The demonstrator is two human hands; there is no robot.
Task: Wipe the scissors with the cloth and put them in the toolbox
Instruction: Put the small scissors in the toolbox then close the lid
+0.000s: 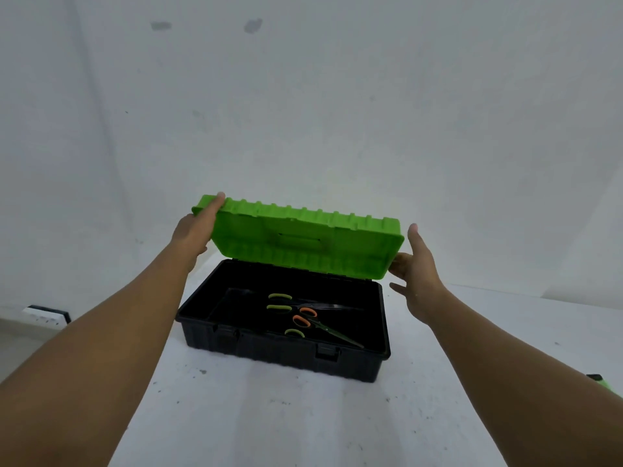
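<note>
Scissors [305,316] already in black toolbox [279,345] on desk [303,416], several pairs. Left hand [197,230] grips far-left corner of green lid [303,241]; right hand [416,264], fingers spread, at right edge. I'd lower lid evenly, fingers clear of rim.

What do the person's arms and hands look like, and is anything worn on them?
Both forearms are bare up to the frame edge: no sleeves show. The left hand and right hand wear no gloves, and no watch, bracelet or ring can be seen. Short fingernails show at the fingertips.
</note>
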